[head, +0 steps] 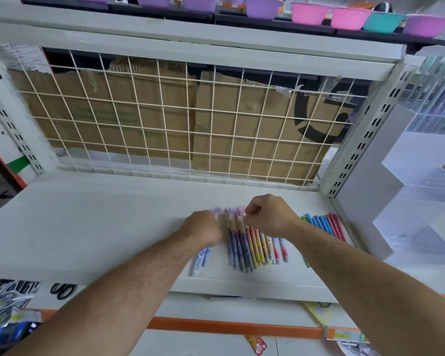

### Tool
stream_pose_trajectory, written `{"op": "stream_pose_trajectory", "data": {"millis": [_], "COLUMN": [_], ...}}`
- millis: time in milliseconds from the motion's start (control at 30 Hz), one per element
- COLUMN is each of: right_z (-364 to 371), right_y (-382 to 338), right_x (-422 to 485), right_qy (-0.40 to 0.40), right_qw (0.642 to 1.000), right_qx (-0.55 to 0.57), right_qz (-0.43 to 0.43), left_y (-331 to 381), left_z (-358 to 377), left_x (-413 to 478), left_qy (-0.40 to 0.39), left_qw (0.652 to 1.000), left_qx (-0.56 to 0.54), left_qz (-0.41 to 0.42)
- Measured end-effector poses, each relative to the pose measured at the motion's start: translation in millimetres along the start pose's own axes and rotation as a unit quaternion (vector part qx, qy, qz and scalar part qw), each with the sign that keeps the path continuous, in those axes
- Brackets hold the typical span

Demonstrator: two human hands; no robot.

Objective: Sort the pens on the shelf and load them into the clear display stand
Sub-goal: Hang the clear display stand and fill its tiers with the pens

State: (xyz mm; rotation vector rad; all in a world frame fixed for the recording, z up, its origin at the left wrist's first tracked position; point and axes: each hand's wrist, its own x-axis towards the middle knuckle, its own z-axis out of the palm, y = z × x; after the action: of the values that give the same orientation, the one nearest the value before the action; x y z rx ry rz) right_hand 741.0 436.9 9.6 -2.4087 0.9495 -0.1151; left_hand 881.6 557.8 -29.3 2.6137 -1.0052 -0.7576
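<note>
A row of pastel pens [244, 242] lies side by side on the white shelf [88, 227], purple ones at the left, orange and pink ones to the right. My left hand [203, 227] rests fisted over a few lilac pens [202, 256] at the row's left end. My right hand [267, 214] pinches the top of one pen in the middle of the row. A second bunch of green, blue and pink pens [324, 224] lies at the shelf's right end. The clear display stand [437, 98] is at the upper right, with pens in its compartments.
A wire grid [165, 119] with cardboard behind it backs the shelf. A white stepped stand [409, 201] sits to the right. Coloured bowls [308, 12] line the top shelf. Scissors [62, 290] and packaged goods [8, 309] hang below left.
</note>
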Motion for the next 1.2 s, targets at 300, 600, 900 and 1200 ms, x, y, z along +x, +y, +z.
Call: {"op": "stream_pose_trajectory", "data": {"millis": [300, 600, 900, 1200], "right_z": [-9.7, -37.5, -78.0, -140.1], "right_y": [-11.3, -3.0, 43.1, 118.1], "right_x": [-11.1, -45.4, -70.3, -83.4], "right_qy": [0.014, 0.125, 0.199, 0.186], "right_qw": [0.998, 0.969, 0.938, 0.933], "right_qx": [0.061, 0.2, 0.263, 0.297], "right_qz": [0.017, 0.076, 0.11, 0.087], "left_y": [8.1, 70.0, 138.1, 230.5], "left_z": [-47.3, -46.2, -18.4, 8.6], "left_x": [-2.2, -12.2, -26.1, -42.2], "left_qy": [-0.057, -0.154, -0.168, -0.169], "left_qw": [0.953, 0.903, 0.907, 0.899], "left_qx": [-0.293, -0.36, -0.268, -0.306], "left_qz": [0.053, 0.179, 0.278, 0.263]}}
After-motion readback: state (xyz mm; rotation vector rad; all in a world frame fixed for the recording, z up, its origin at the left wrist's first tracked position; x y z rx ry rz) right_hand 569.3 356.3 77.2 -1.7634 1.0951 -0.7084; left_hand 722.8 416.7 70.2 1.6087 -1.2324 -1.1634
